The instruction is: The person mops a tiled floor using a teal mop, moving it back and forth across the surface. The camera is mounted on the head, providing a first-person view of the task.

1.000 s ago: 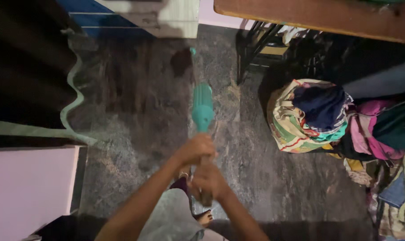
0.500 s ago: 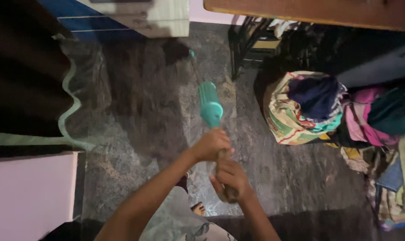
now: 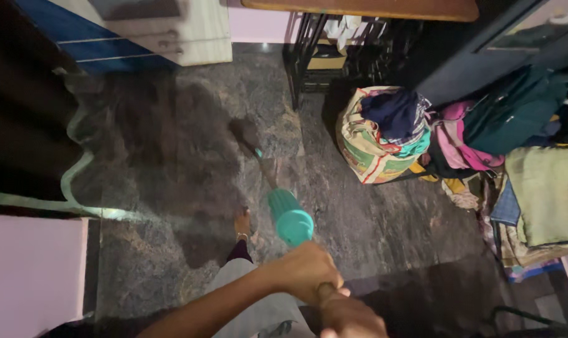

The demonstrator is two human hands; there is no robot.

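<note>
Both hands are wrapped around one long tool, a mop or broom with a teal sleeve [image 3: 290, 217] on its shaft; the left hand [image 3: 304, 270] is closed tight on the shaft just behind that sleeve, and the right hand [image 3: 349, 316] is clenched on the wooden end directly below it, nearer the body; stacking the hands this way appears to give leverage for pushing the head across the floor. From the grip the shaft runs forward and to the left, ending in a dark head [image 3: 244, 133] resting on the stone floor [image 3: 384, 231], well ahead of the hands; a bare foot [image 3: 243, 223] stands just left of the sleeve. Right of the grip and further off sits a striped cloth bundle [image 3: 378, 134] among heaped clothes; a dark metal rack [image 3: 334, 56] stands ahead under a wooden tabletop. The head is blurred and in shadow, so its kind cannot be told; the right hand is cut off by the frame's lower edge.
</note>
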